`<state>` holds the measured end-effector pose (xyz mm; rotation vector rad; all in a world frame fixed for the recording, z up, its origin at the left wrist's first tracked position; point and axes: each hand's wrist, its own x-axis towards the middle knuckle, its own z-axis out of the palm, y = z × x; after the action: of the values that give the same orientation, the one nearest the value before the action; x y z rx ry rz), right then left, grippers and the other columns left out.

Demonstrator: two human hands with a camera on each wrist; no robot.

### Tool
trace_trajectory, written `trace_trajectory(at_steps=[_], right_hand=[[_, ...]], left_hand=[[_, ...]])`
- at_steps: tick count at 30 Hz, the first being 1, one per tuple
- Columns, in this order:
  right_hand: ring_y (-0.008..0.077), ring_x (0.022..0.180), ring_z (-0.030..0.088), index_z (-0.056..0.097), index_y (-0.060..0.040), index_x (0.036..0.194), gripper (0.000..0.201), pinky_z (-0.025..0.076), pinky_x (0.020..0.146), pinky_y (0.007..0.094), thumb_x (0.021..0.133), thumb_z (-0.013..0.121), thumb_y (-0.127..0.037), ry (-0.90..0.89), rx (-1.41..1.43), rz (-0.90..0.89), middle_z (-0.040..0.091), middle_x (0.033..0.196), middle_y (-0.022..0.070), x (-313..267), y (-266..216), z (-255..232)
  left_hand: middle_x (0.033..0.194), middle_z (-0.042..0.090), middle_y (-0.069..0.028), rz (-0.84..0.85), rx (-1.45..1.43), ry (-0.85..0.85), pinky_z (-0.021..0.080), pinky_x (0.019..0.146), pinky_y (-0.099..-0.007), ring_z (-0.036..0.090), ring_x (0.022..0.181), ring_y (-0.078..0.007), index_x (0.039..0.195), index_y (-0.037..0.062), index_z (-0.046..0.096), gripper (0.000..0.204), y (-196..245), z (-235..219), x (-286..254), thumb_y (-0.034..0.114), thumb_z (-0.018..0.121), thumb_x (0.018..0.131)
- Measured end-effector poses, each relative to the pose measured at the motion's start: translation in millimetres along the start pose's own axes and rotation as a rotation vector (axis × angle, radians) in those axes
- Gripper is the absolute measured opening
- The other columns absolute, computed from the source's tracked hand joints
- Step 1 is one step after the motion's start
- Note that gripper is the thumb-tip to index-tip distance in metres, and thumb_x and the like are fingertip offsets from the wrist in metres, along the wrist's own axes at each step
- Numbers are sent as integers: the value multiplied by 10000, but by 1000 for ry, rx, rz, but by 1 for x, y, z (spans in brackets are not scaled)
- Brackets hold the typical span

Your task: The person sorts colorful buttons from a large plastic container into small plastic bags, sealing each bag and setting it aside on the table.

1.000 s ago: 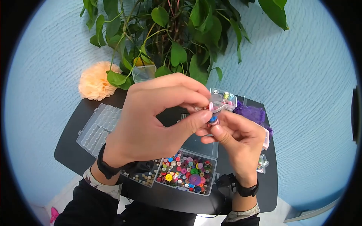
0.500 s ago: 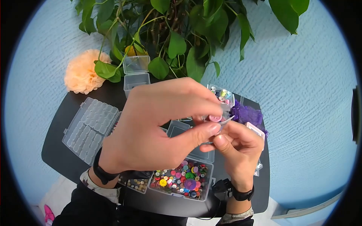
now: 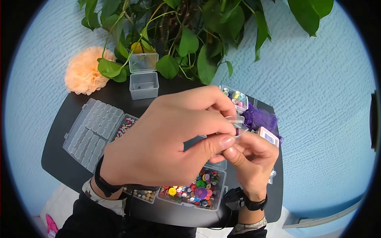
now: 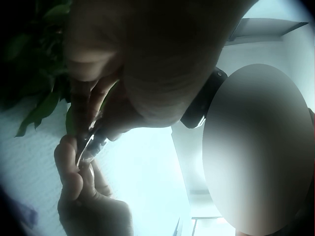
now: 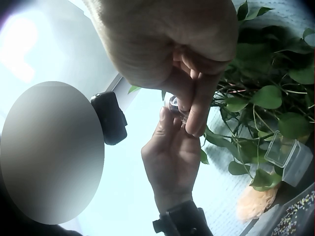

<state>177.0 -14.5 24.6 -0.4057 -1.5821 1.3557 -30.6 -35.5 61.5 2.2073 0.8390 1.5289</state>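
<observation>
Both hands meet above the table at a small clear plastic container (image 3: pixel 241 133). My left hand (image 3: pixel 158 139) pinches its upper part between thumb and forefinger, its back facing the head camera. From the right, my right hand (image 3: pixel 257 158) grips the lower part with thumb and curled fingers. In the right wrist view, the clear container (image 5: pixel 173 103) shows between the fingertips of the two hands. Fingers hide most of it and what is inside. Below the hands, an open clear box (image 3: pixel 221 195) holds many coloured buttons.
An organizer with a ribbed lid (image 3: pixel 91 133) and small beads (image 3: pixel 126 127) lies left. Behind stand an open clear box (image 3: pixel 143 94), a peach paper pom-pom (image 3: pixel 88 71) and a leafy plant (image 3: pixel 188 43). Purple mesh (image 3: pixel 260 119) and a pinkish box (image 3: pixel 268 137) sit right.
The left fingers have closed in over the clear container, covering the pink button seen in it before. The view has shifted, so the small open box behind shows more fully.
</observation>
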Motion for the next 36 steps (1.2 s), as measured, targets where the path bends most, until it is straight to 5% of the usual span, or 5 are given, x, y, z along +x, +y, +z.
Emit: trace_trajectory(at_steps=[14,36], right_hand=[[294,969,704,572,127,1246,341,620,851,395,910,621,93,9,36,31,677,1125,240,3,-4,5],[292,988,702,574,106,1265,385,620,843,392,884,621,140,-32,50,28,682,1103,255,2,1,5]], left_hand=[[936,718,-146,40,-10,91,555,696,-269,705,786,-194,884,24,750,176,-2,-5,1,-1,800,717],[966,681,-120,-14,-43,-58,524,641,-256,661,725,-155,930,2,746,137,-1,-6,-2,-17,739,794]])
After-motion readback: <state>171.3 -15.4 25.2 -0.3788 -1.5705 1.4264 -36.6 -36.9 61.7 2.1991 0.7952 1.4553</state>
